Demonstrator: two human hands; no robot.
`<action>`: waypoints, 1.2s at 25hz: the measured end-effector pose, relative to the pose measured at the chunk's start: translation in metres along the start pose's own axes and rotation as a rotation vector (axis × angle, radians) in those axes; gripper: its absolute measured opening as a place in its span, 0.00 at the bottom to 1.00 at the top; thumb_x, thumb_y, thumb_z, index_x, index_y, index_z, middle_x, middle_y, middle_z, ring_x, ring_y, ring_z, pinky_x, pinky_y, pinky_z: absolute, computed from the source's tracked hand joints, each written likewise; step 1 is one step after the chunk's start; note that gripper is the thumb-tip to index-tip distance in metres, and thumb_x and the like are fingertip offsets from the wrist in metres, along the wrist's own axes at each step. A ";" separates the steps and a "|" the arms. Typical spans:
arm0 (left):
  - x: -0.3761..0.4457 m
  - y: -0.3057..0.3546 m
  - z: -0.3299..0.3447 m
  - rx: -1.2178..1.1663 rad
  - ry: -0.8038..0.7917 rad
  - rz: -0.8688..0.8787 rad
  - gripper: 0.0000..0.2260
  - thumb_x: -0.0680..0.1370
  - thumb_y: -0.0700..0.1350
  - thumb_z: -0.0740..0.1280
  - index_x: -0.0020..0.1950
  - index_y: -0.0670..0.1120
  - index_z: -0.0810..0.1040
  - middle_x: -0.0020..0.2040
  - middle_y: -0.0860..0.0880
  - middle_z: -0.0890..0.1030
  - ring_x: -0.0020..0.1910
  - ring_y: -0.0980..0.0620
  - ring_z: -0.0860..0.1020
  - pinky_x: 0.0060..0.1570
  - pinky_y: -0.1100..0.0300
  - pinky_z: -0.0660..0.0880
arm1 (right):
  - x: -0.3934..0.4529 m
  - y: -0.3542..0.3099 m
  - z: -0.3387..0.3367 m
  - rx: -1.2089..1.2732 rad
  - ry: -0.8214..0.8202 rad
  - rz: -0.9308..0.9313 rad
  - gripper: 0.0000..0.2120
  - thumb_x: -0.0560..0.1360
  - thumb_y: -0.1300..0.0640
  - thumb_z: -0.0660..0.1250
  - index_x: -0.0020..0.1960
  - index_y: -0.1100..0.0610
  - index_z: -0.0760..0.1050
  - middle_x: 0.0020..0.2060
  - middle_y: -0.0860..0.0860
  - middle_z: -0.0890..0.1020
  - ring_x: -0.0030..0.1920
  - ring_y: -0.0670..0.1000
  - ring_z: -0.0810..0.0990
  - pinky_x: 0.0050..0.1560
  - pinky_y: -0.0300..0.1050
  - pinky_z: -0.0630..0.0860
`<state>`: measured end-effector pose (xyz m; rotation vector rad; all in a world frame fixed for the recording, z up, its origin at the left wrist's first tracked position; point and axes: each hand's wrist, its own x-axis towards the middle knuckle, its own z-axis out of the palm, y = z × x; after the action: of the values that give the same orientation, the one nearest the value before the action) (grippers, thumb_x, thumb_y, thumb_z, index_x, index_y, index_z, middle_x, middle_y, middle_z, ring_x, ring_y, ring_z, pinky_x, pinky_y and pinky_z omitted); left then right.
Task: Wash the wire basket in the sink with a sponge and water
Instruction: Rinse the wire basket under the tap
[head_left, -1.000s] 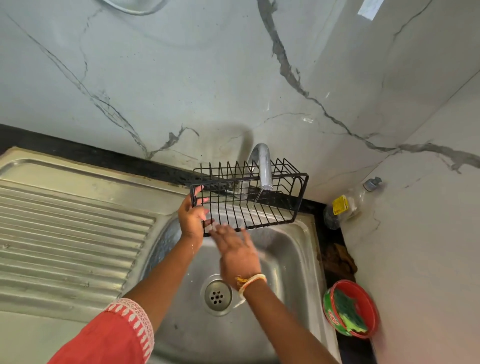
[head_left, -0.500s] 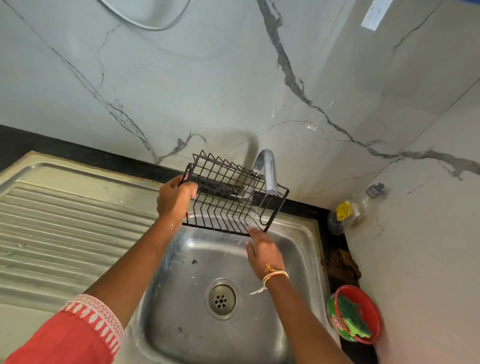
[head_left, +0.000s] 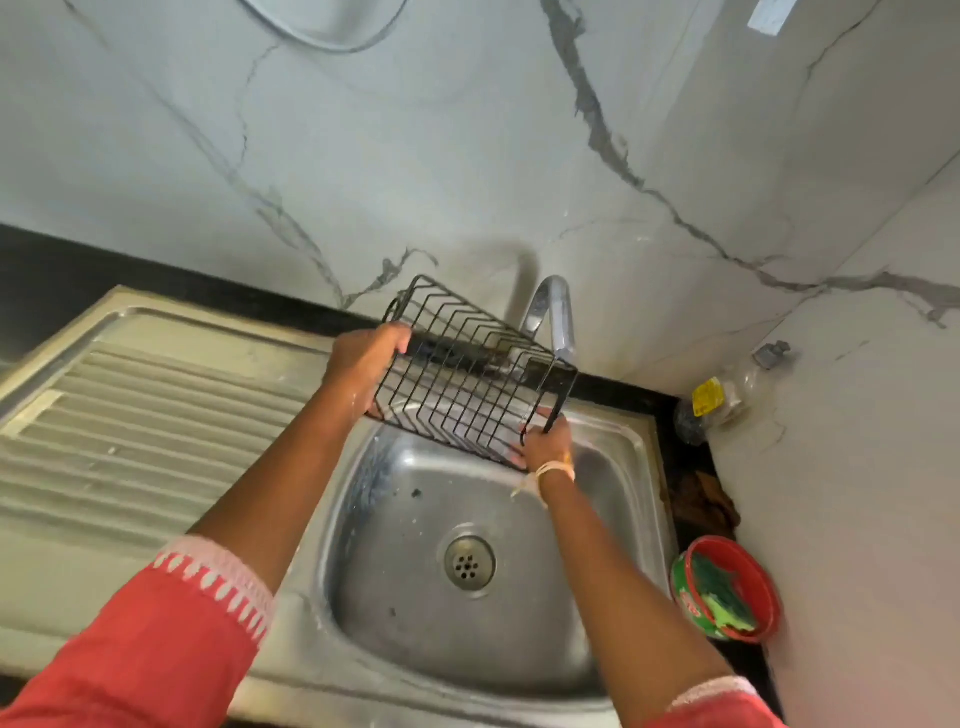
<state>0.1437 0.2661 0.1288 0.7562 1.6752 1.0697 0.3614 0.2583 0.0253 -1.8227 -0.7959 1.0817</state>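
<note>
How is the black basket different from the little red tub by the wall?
The wire basket is black, boxy and see-through, made of thin bars; the red tub is round with solid sides. The basket is held up, tilted, over the sink by the left hand and the right hand; the tub sits on the dark counter, a green scrubber inside it. Both are open on top.

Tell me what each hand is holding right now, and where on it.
Both hold the wire basket: left hand grips its left end, right hand its lower right corner.
</note>
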 end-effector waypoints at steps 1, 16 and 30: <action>-0.003 0.002 -0.003 0.010 -0.010 -0.027 0.17 0.66 0.46 0.65 0.52 0.42 0.78 0.44 0.50 0.75 0.45 0.50 0.75 0.51 0.48 0.76 | 0.001 0.005 -0.001 0.118 -0.064 0.087 0.17 0.79 0.69 0.55 0.63 0.54 0.68 0.56 0.60 0.79 0.47 0.59 0.81 0.48 0.56 0.81; -0.028 -0.087 0.069 -0.194 -0.211 -0.047 0.43 0.66 0.41 0.75 0.73 0.58 0.55 0.68 0.49 0.66 0.63 0.45 0.71 0.56 0.38 0.74 | -0.037 -0.001 0.024 0.723 -0.355 0.352 0.13 0.73 0.78 0.54 0.47 0.64 0.70 0.49 0.67 0.76 0.44 0.62 0.80 0.34 0.53 0.82; -0.027 -0.090 0.066 -0.481 -0.322 0.040 0.35 0.68 0.29 0.68 0.66 0.56 0.62 0.60 0.40 0.76 0.61 0.38 0.76 0.53 0.36 0.76 | 0.013 -0.023 0.000 0.113 -0.228 0.122 0.03 0.76 0.66 0.67 0.48 0.61 0.75 0.38 0.58 0.83 0.31 0.51 0.84 0.28 0.43 0.80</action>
<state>0.2153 0.2251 0.0482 0.6065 1.0764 1.2428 0.3641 0.2789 0.0411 -1.6901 -0.7455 1.4043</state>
